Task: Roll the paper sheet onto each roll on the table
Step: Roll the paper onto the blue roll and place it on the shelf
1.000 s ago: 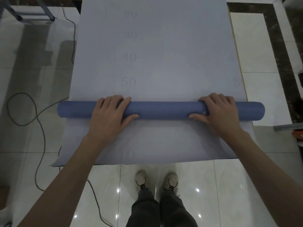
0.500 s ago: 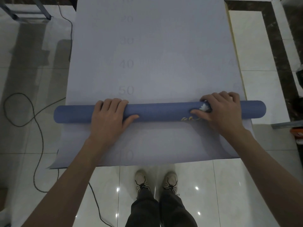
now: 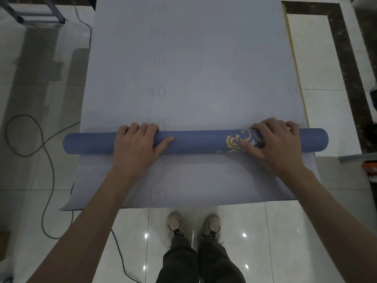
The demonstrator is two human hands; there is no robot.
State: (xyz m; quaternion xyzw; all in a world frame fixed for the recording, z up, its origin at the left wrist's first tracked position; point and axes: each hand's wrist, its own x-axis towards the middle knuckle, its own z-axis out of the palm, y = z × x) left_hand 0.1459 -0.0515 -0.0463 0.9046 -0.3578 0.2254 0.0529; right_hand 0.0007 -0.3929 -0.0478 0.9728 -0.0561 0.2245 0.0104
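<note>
A long blue roll (image 3: 195, 141) lies crosswise on a pale grey paper sheet (image 3: 191, 78) printed with faint numbers. A gold floral pattern shows on the roll's right part. My left hand (image 3: 136, 148) grips the roll left of its middle, fingers curled over the top and thumb stretched along its near side. My right hand (image 3: 275, 144) grips the roll near its right end, fingers over the top and thumb pressed on the pattern. The sheet's near part (image 3: 183, 180) lies flat between the roll and the front edge.
The sheet covers a table whose yellowish edge (image 3: 295, 78) shows on the right. A black cable (image 3: 47, 160) loops over the glossy tiled floor on the left. A metal frame (image 3: 36, 15) stands far left; my shoes (image 3: 193, 225) are below the front edge.
The roll has turned away from me over the sheet, and the gold pattern has come into view under my right hand. Both hands kept their grip and moved with it.
</note>
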